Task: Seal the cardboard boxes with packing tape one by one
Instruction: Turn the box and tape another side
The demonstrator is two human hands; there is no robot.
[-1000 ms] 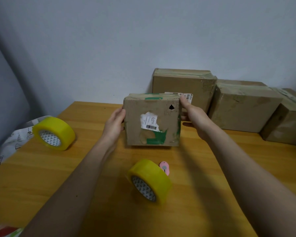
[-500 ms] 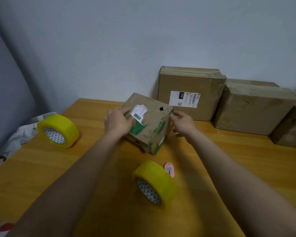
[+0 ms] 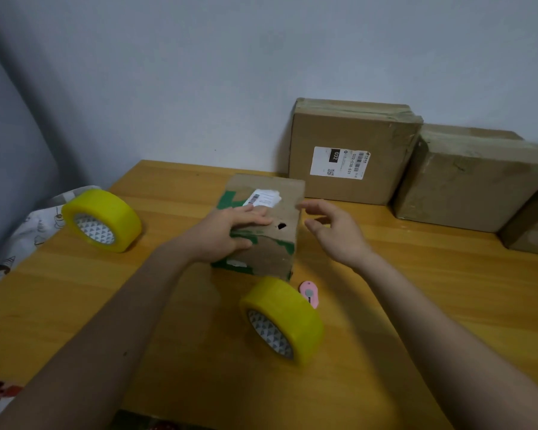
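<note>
A small worn cardboard box (image 3: 280,243) with green tape scraps and a torn white label lies flat in the middle of the wooden table (image 3: 416,305). My left hand (image 3: 227,234) rests on its top with fingers laid across it. My right hand (image 3: 333,231) hovers just right of the box, fingers loosely spread, touching nothing. A yellow roll of packing tape (image 3: 281,319) stands on edge right in front of the box. A second yellow roll (image 3: 101,220) stands at the left.
A small pink cutter (image 3: 309,293) lies beside the near tape roll. Three larger taped boxes line the wall: one with a white label (image 3: 351,150), one to its right (image 3: 472,178), another at the edge (image 3: 531,225). Patterned cloth (image 3: 28,231) hangs off the left table edge.
The small box went from held upright in both hands to tipped over and lying flat on the table. My right hand let go and drew off to the right.
</note>
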